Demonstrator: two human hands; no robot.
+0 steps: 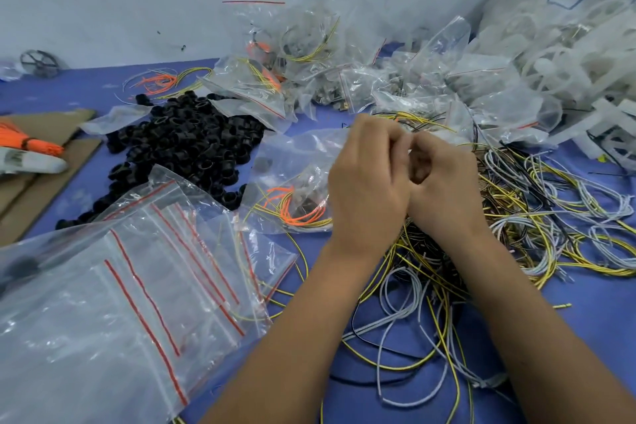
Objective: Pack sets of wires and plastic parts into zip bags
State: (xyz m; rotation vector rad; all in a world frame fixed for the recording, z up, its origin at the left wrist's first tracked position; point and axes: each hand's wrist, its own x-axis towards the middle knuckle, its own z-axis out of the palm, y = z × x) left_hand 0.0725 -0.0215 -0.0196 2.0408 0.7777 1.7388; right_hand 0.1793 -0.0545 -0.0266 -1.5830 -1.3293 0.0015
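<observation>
Both hands meet above the middle of the blue table [585,327], fingertips drawn together. The left hand [366,182] and the right hand [444,182] curl their fingers inward toward one another, pinching the top edge of a clear zip bag [296,179] that trails down and to the left of the grip. Motion blur hides how each finger sits on the plastic. Inside that bag, just left of the left wrist, lie orange and yellow wires [299,210] with some small dark parts.

Under and to the right of the grip spreads a loose tangle of wires [516,227], yellow, grey, black and brown, reaching down past both forearms. Near left of the grip, a heap of black plastic rings [182,144] lies on the table. Lower left of the grip, a stack of empty zip bags [137,303] with red seal lines lies flat. Beyond the grip, against the wall, filled bags [309,55] pile up. Far right of them sits a mound of white plastic parts [568,55]. Far left, cardboard sheets [44,162] carry a bundle of orange strands [24,141].
</observation>
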